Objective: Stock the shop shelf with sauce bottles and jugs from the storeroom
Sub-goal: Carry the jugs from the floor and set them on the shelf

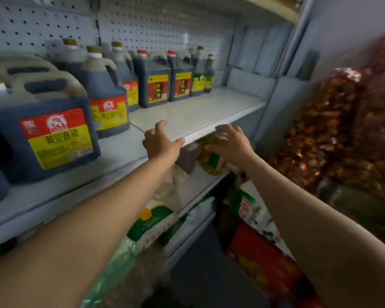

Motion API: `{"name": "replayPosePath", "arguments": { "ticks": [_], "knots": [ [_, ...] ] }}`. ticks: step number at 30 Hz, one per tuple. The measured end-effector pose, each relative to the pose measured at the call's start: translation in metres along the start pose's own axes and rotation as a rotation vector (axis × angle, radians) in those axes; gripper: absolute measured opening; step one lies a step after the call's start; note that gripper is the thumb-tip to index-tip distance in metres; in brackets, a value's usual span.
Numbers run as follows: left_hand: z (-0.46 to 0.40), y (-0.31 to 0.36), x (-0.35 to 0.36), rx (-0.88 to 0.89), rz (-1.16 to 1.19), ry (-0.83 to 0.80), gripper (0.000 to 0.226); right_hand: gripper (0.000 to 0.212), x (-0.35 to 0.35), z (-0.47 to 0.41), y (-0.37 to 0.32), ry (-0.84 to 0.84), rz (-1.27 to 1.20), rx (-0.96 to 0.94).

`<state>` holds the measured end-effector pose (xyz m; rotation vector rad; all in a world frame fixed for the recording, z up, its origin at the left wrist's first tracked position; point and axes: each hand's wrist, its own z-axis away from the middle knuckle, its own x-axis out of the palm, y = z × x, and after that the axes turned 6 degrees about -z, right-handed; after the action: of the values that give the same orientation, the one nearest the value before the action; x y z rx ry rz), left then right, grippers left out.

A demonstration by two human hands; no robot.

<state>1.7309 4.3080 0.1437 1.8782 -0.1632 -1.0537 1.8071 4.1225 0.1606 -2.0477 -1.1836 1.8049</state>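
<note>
Dark sauce jugs with red-and-yellow labels line the white shelf (200,112): a big one (45,121) at the near left, another (105,94) behind it, and two red-capped jugs (157,85) further back. Small green-labelled bottles (198,78) end the row. My left hand (160,141) hovers at the shelf's front edge with its fingers spread, holding nothing. My right hand (229,145) reaches below the shelf edge toward a yellow oil bottle (213,156) on the lower shelf, fingers spread over it; whether it touches is unclear.
The shelf's right half is bare. A brown box (187,158) stands beside the oil bottle. Rice sacks (153,223) lie on lower shelves. Bags of dried red chillies (333,125) hang at right. Pegboard (142,25) backs the shelf.
</note>
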Motion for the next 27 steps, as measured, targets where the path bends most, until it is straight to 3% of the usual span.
{"name": "replayPosePath", "arguments": {
  "ticks": [9, 16, 27],
  "knots": [
    [0.203, 0.021, 0.048, 0.322, -0.072, -0.527, 0.065, 0.079, -0.091, 0.260, 0.070, 0.113, 0.192, 0.433],
    [0.339, 0.059, 0.088, 0.485, -0.070, -0.735, 0.066, 0.073, -0.152, 0.410, 0.118, 0.219, 0.203, 0.668],
    [0.525, 0.096, 0.189, 0.494, -0.156, -0.977, 0.063, 0.076, -0.211, 0.577, 0.245, 0.212, 0.133, 0.878]
  ]
}}
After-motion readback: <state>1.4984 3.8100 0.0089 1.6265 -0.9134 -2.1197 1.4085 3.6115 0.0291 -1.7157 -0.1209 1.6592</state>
